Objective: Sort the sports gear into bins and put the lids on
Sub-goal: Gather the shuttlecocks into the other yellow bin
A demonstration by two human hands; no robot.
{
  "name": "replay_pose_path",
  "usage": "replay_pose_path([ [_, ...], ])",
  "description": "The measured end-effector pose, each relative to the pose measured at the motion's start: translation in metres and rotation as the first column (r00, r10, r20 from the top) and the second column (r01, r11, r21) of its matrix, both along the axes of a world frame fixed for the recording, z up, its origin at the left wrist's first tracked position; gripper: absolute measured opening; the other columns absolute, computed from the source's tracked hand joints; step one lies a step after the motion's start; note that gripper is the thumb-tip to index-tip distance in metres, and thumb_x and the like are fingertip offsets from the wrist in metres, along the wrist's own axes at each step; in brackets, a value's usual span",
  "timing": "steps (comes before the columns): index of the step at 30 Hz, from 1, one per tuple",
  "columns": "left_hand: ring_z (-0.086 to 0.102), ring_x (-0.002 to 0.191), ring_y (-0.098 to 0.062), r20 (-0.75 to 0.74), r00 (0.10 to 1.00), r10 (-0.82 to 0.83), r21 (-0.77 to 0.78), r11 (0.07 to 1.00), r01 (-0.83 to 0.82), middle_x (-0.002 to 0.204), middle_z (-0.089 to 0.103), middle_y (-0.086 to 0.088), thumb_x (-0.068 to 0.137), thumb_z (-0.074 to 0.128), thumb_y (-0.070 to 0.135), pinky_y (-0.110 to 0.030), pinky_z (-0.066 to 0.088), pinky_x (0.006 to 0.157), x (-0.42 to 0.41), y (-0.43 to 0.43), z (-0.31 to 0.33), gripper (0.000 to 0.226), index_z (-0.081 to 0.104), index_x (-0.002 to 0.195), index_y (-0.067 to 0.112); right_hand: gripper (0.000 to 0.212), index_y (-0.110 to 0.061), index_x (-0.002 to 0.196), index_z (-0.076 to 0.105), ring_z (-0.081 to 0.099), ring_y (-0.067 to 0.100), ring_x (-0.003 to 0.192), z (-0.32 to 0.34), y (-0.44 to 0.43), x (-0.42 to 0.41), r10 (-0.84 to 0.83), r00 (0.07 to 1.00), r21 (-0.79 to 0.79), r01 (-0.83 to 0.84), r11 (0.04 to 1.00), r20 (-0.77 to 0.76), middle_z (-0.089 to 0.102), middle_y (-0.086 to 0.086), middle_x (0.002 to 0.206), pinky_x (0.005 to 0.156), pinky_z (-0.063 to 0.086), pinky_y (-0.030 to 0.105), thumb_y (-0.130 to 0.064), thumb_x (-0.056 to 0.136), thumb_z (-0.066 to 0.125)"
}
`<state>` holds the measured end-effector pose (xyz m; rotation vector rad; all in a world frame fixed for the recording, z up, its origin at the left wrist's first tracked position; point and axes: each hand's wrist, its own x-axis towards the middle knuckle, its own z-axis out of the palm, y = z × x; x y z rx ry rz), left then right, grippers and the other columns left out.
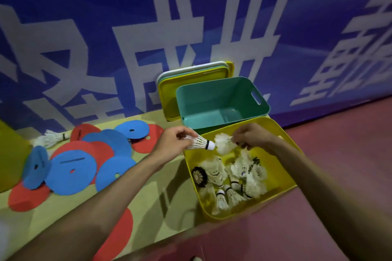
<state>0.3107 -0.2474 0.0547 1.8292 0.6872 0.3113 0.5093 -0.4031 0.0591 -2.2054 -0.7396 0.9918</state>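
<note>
- Left hand: pinches the first shuttlecock by its feathers, cork toward 3 o'clock, over the 11 o'clock corner of the yellow bin.
- Right hand: fingers curled, pinching the second shuttlecock by its white feathers, over the same bin's 12 o'clock edge.
- Yellow bin: uncovered, holds a heap of shuttlecocks.
- Teal bin: uncovered, just beside the yellow bin at 12 o'clock.
- Lids: stacked on edge at the teal bin's 10 o'clock, against the blue banner.
- Flat discs, blue and red: scattered on the mat at the yellow bin's 9 o'clock.
- Loose shuttlecock: on the mat at the discs' 11 o'clock.
</note>
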Motion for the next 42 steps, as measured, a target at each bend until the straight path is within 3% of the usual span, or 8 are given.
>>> replay_pose_path([
  [4, 0.066, 0.093, -0.020, -0.027, 0.993, -0.111, 0.000, 0.994, 0.111, 0.101, 0.070, 0.000, 0.083, 0.064, 0.000, -0.036, 0.054, 0.083, 0.016, -0.018, -0.008, 0.031, 0.069, 0.088, 0.030, 0.009, -0.009, 0.093, 0.068, 0.051, 0.010, 0.063, -0.015, -0.022, 0.015, 0.008, 0.992, -0.098, 0.004, 0.995, 0.126, 0.062, 0.004, 0.085, 0.050, 0.042, 0.021, -0.014, 0.086, 0.064],
  [10, 0.064, 0.100, -0.008, -0.047, 0.971, -0.235, -0.007, 0.972, 0.235, 0.104, 0.070, 0.006, 0.088, 0.064, 0.007, -0.022, 0.053, 0.088, 0.017, -0.017, -0.013, 0.026, 0.068, 0.099, 0.030, 0.020, -0.007, 0.107, 0.065, 0.059, 0.019, 0.079, -0.013, -0.012, 0.011, 0.036, 0.990, -0.079, -0.026, 0.997, 0.135, 0.063, 0.007, 0.096, 0.060, 0.049, 0.027, -0.017, 0.089, 0.062],
  [21, 0.066, 0.087, -0.013, 0.017, 0.995, 0.103, -0.067, 0.993, -0.101, 0.089, 0.070, 0.003, 0.085, 0.061, -0.005, -0.017, 0.050, 0.079, -0.086, 0.095, -0.011, 0.030, 0.069, 0.084, 0.024, 0.007, -0.015, 0.087, 0.067, 0.061, 0.013, 0.064, -0.005, 0.133, -0.076, 0.130, 0.990, 0.172, -0.137, 0.976, 0.051, 0.064, 0.001, 0.075, 0.059, 0.049, 0.026, -0.011, 0.089, 0.061],
  [25, 0.066, 0.075, 0.000, 0.061, 0.967, 0.248, -0.117, 0.964, -0.239, 0.088, 0.069, 0.003, 0.086, 0.056, -0.010, -0.011, 0.047, 0.068, -0.147, 0.146, -0.013, 0.026, 0.067, 0.087, 0.013, 0.009, -0.010, 0.095, 0.066, 0.062, 0.015, 0.066, -0.010, 0.196, -0.123, 0.237, 0.970, 0.111, -0.242, 0.964, 0.053, 0.066, 0.005, 0.080, 0.061, 0.050, 0.027, -0.010, 0.090, 0.059],
  [28, 0.065, 0.080, -0.010, 0.058, 0.944, 0.326, -0.133, 0.939, -0.316, 0.088, 0.068, -0.001, 0.086, 0.055, -0.009, -0.008, 0.047, 0.066, -0.186, 0.179, -0.017, 0.022, 0.068, 0.091, 0.008, 0.013, -0.005, 0.100, 0.065, 0.060, 0.013, 0.065, -0.017, 0.234, -0.155, 0.260, 0.964, 0.065, -0.264, 0.962, 0.063, 0.065, 0.008, 0.081, 0.056, 0.051, 0.023, -0.007, 0.090, 0.058],
  [31, 0.066, 0.083, -0.012, 0.053, 0.914, 0.403, -0.153, 0.908, -0.391, 0.087, 0.069, -0.001, 0.087, 0.057, -0.006, -0.013, 0.047, 0.068, -0.215, 0.203, -0.025, 0.025, 0.068, 0.084, 0.017, 0.009, -0.011, 0.094, 0.064, 0.062, 0.018, 0.068, -0.029, 0.261, -0.179, 0.298, 0.951, 0.007, -0.299, 0.954, 0.081, 0.068, 0.013, 0.088, 0.065, 0.055, 0.036, -0.008, 0.089, 0.058],
  [34, 0.062, 0.067, 0.006, 0.025, 0.908, 0.419, -0.148, 0.900, -0.411, 0.083, 0.068, 0.004, 0.089, 0.057, -0.001, -0.006, 0.042, 0.054, -0.231, 0.217, -0.030, 0.017, 0.068, 0.090, 0.012, 0.012, -0.015, 0.083, 0.065, 0.063, 0.022, 0.074, -0.039, 0.281, -0.191, 0.329, 0.937, -0.065, -0.324, 0.944, 0.119, 0.070, 0.016, 0.093, 0.068, 0.055, 0.038, -0.010, 0.088, 0.054],
  [42, 0.063, 0.082, 0.001, -0.070, 0.910, 0.409, -0.131, 0.900, -0.415, 0.088, 0.067, 0.009, 0.091, 0.057, 0.003, -0.004, 0.042, 0.049, -0.226, 0.244, -0.056, 0.016, 0.069, 0.093, 0.014, 0.018, -0.002, 0.089, 0.067, 0.060, 0.021, 0.077, -0.081, 0.305, -0.185, 0.314, 0.947, -0.183, -0.297, 0.937, 0.070, 0.064, 0.006, 0.083, 0.076, 0.054, 0.039, -0.012, 0.091, 0.052],
])
